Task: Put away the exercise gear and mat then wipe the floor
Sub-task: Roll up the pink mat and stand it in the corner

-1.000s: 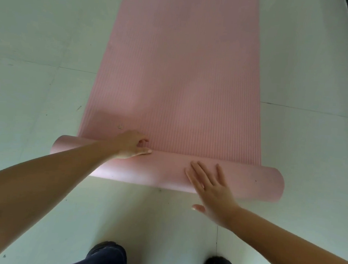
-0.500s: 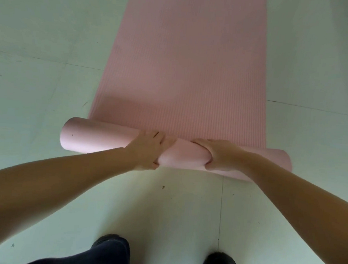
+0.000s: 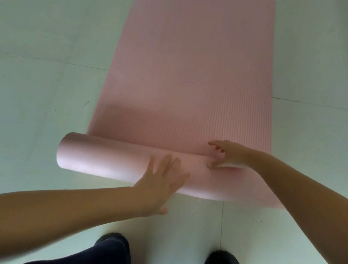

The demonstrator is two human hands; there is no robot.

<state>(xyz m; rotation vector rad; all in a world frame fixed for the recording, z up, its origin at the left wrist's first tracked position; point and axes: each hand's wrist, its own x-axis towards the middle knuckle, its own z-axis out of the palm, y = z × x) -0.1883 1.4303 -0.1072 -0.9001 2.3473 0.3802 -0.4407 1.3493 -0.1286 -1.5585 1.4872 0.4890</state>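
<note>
The mat (image 3: pixel 192 82) is pale pink, with fine ribs running along its length on the upper face. Most of it lies flat on the floor, stretching away from me and out of the top of the view. Its near end is wound into a roll (image 3: pixel 106 158) that lies crosswise in front of me, smooth on the outside, with its left end round and reaching a little past the flat part's left edge. The roll's right end is hidden behind my arm. The roll rests on the floor, joined to the flat part along its far side.
</note>
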